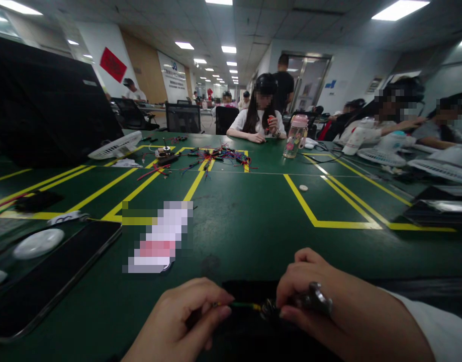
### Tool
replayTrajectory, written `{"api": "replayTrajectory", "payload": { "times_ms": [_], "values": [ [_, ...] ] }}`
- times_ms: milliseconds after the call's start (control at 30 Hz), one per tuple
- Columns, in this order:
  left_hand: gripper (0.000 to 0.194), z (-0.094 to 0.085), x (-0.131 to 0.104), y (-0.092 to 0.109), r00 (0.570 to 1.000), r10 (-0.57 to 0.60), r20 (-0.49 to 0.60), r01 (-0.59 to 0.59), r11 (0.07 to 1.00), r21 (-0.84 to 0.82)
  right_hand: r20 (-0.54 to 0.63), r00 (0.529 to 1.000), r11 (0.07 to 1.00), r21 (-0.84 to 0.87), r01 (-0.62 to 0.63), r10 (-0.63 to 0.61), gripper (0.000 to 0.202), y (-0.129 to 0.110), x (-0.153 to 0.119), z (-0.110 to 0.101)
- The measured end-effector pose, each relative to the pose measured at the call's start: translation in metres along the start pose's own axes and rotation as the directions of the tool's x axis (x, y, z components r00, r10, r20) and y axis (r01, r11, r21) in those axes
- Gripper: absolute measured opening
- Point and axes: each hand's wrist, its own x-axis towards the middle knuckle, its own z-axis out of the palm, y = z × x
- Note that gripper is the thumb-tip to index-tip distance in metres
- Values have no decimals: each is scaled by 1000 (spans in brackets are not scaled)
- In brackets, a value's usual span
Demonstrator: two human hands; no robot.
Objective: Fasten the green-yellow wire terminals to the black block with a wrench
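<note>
Near the front edge of the green table, my left hand (189,314) pinches a thin green and yellow wire (244,304) between thumb and fingertips. The wire runs right to a small dark coiled bundle (268,308) beside my right fingertips. My right hand (325,291) is closed, thumb against fingers, and a dark piece with a shiny metal end (320,298) lies in its grip. What that piece is cannot be made out, as the fingers cover much of it. Below both hands is a black surface (249,337).
A blurred-out pale object (165,236) and a large dark phone or tablet (53,281) lie to the left. Tangled wires (226,155) are heaped farther back. A bottle (295,136) stands before a seated person (261,113). A black monitor (45,100) rises at left.
</note>
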Motion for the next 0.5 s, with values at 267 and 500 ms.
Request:
{"api": "replayTrajectory", "payload": {
  "times_ms": [267,500],
  "values": [
    [18,-2,1,-2,1000,9,8,-9,1000,7,-48,998,997,57,52,-49,16,6,-4,2],
    [17,-1,-2,-2,999,29,17,-29,1000,9,-166,986,988,156,0,26,10,12,-10,4]
  ]
}}
